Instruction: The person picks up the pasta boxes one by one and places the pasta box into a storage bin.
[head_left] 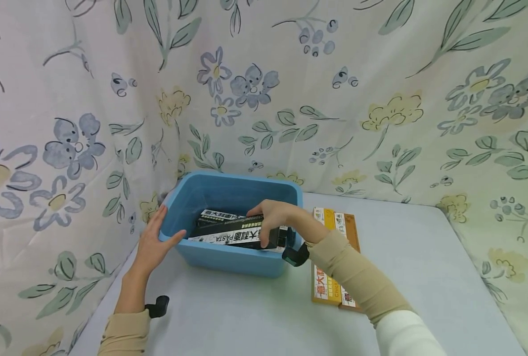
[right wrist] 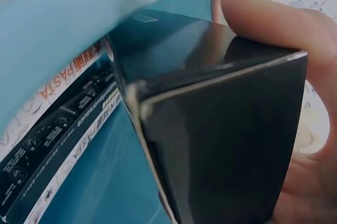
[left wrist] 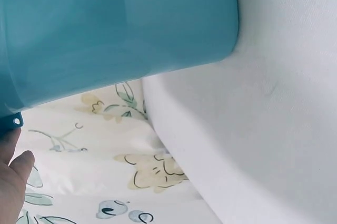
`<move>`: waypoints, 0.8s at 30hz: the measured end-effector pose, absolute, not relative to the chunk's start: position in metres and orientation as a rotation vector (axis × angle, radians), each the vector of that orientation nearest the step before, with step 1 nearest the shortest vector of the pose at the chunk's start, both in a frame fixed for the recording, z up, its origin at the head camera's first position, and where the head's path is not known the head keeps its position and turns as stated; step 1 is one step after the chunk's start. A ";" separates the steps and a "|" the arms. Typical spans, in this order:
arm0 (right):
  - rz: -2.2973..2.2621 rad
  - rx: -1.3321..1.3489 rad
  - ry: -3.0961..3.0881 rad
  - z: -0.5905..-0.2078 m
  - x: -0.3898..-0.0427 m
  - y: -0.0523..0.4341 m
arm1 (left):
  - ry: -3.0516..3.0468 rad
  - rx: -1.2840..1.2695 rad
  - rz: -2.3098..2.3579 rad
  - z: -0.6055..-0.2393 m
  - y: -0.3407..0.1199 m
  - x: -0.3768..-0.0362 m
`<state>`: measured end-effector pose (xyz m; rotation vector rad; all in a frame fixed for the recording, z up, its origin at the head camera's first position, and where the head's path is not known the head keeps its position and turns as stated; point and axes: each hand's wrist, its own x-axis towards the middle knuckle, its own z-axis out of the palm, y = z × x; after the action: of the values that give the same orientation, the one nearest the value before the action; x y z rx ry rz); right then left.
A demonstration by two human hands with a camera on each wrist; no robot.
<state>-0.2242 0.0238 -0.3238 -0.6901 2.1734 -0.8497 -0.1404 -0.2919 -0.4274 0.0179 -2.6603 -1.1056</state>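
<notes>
A blue plastic bin [head_left: 228,259] stands on a pale grey tabletop [head_left: 424,277], close to the floral cloth [head_left: 290,74] that hangs behind and to both sides. The left hand [head_left: 154,242] rests against the bin's left corner with fingers straight and the thumb laid along the front rim; the left wrist view shows only the bin's outer wall [left wrist: 116,29] and a bit of that hand [left wrist: 13,182] at the frame's edge. The right hand [head_left: 275,220] reaches into the bin and grips the end of a black pasta box [head_left: 242,235], fingers curled over its top (the right wrist view shows the box's dark end [right wrist: 221,145] held between thumb and fingers [right wrist: 274,21]). Another black pasta box [right wrist: 58,129] lies below it inside the bin. Just right of the bin, two orange pasta boxes [head_left: 335,257] lie flat on the table, partly hidden by the right forearm.
</notes>
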 end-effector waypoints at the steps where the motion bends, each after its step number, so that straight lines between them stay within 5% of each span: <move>1: -0.838 -0.693 2.167 -0.324 -0.225 0.022 | -2.660 0.017 -1.111 -0.427 -0.292 -0.140; 24: -0.538 -0.744 2.234 -0.328 -0.226 0.020 | -2.654 0.020 -1.115 -0.429 -0.294 -0.142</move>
<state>-0.2256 0.0195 -0.3281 -0.7444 2.2339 -0.5377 -0.1417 -0.2941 -0.4294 0.0197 -2.6537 -1.1147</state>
